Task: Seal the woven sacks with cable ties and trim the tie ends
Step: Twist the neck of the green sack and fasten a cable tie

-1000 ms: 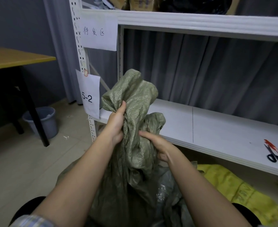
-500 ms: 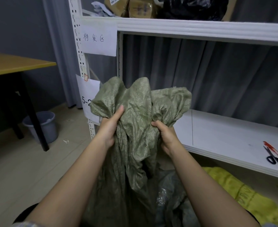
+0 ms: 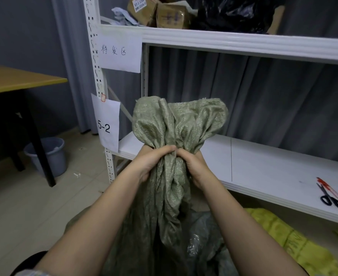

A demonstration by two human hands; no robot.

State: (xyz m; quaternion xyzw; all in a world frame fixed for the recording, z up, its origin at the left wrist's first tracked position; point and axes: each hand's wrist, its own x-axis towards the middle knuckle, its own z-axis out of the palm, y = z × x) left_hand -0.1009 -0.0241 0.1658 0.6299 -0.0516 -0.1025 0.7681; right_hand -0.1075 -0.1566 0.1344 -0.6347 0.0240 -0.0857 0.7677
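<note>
I see both hands wrapped around the gathered neck of a green woven sack (image 3: 176, 124). The left hand (image 3: 150, 162) grips the neck from the left, fingers curled over the fabric; the right hand (image 3: 192, 164) grips it from the right, and the fingertips of the two hands nearly meet at the centre. Above the grip the sack mouth fans out in loose folds. Below it the sack body hangs down between the forearms, in front of the lower shelf (image 3: 263, 166) of a white rack.

Sack contents: I cannot identify them. A crinkled clear plastic film (image 3: 194, 244) shows low down against the sack, but I cannot tell whether it lies inside or beside it.

A yellow woven sack (image 3: 295, 242) lies on the floor under the lower shelf, cut off at the frame's bottom edge. Black-handled scissors (image 3: 332, 201) rest on the lower shelf at far right, with a red-tipped item just beside them that is too thin to identify.

The upper shelf (image 3: 223, 39) carries brown cartons (image 3: 164, 14) and a black plastic bag (image 3: 235, 12), all cropped by the top edge. A grey bucket (image 3: 50, 156) stands on the floor partly behind a bench leg; something pale shows inside it, too small to identify. A paper label (image 3: 107, 126) on the rack post reads "5-2".
</note>
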